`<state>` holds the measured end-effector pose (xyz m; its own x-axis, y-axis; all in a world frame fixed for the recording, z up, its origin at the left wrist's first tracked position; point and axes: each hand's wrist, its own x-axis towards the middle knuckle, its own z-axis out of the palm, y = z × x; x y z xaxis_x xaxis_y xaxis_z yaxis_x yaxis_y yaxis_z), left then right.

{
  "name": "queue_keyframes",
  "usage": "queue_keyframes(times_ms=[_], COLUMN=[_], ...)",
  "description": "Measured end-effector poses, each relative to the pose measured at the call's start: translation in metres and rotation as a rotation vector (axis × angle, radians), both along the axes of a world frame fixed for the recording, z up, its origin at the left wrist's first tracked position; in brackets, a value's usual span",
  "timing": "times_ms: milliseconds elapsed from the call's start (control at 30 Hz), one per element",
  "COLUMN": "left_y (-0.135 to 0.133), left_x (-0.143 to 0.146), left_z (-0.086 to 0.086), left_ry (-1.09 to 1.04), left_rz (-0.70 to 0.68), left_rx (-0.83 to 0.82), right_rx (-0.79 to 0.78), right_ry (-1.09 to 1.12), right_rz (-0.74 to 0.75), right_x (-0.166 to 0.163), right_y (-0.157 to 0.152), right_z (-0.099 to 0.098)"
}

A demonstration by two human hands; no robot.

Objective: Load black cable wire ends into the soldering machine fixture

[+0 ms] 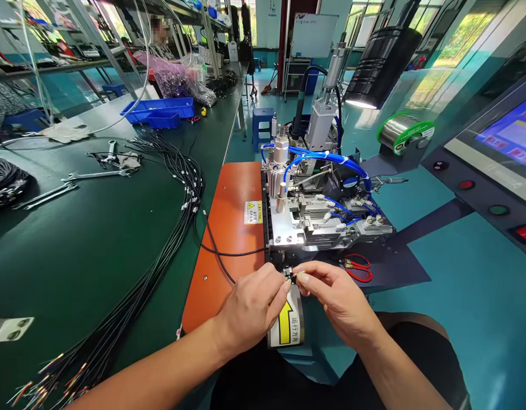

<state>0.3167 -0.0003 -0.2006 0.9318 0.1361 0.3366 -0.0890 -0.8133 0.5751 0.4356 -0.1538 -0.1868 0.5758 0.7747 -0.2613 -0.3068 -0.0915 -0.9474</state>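
Observation:
My left hand (252, 307) and my right hand (337, 299) meet at the front edge of a small metal machine (318, 219) with blue air hoses. Between their fingertips they pinch a small black connector (289, 275) at the end of a thin black cable (215, 247). That cable loops left across an orange plate (228, 228) toward a long bundle of black cables (160, 250) on the green bench. Below my fingers sits a white label with a yellow arrow (287, 326).
Red-handled scissors (359, 267) lie just right of my hands. Wrenches (74, 179) and blue trays (160, 111) rest further back on the green bench (74, 245). A solder spool (406, 134), a lamp (380, 65) and a control panel with a screen (502, 148) stand at right. Another person sits far back.

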Motion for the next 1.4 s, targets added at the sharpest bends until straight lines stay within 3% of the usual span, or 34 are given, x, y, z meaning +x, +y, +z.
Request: queue_keyframes(times_ms=[200, 400, 533, 900, 1133, 1400], left_y=[-0.001, -0.002, -0.003, -0.006, -0.004, -0.006], left_x=[-0.002, -0.002, -0.003, -0.005, -0.003, -0.004], left_z=[0.000, 0.001, 0.003, 0.003, 0.001, 0.001], left_ry=[-0.004, -0.053, -0.084, -0.005, 0.021, 0.018], left_rz=[0.014, 0.058, 0.074, 0.054, 0.053, 0.051], left_rx=[0.075, 0.135, 0.129, 0.055, 0.090, 0.107], right_rx=[-0.084, -0.161, -0.164, -0.102, -0.164, -0.168], right_ry=[-0.119, -0.419, -0.636, -0.787, -0.395, -0.331], right_rz=[0.024, 0.019, -0.064, -0.271, -0.134, -0.029], right_x=[0.003, 0.000, -0.006, -0.031, -0.003, 0.003], right_y=[-0.003, -0.006, -0.003, 0.008, -0.009, -0.010], right_z=[0.001, -0.001, 0.006, -0.005, -0.004, 0.001])
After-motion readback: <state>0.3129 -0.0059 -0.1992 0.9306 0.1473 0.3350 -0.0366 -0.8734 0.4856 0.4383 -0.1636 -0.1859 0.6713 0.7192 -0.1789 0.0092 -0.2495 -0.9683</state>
